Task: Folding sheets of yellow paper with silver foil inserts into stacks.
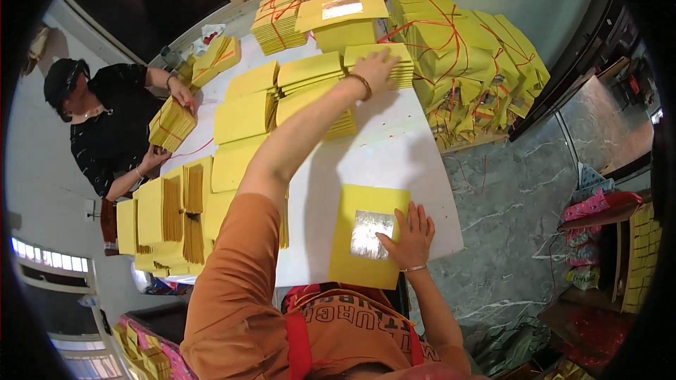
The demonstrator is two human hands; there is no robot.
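My left arm reaches across the white table, and my left hand point(377, 70) rests with its fingers apart on a stack of folded yellow paper point(398, 58) at the far side. Close to me lies a flat yellow paper sheet point(362, 200) with a silver foil square point(372, 234) on it. My right hand point(414, 239) lies open on the sheet's right edge, its thumb reaching onto the foil. Under my left forearm stand more yellow paper stacks point(243, 112), partly hidden by the arm.
A person in black at the left point(116, 109) holds a yellow bundle point(171, 124) with red string. Tied yellow bundles point(279, 24) and a foil-topped stack point(338, 17) stand at the table's far end. Beyond its right edge is a large heap of tied yellow bundles point(443, 35).
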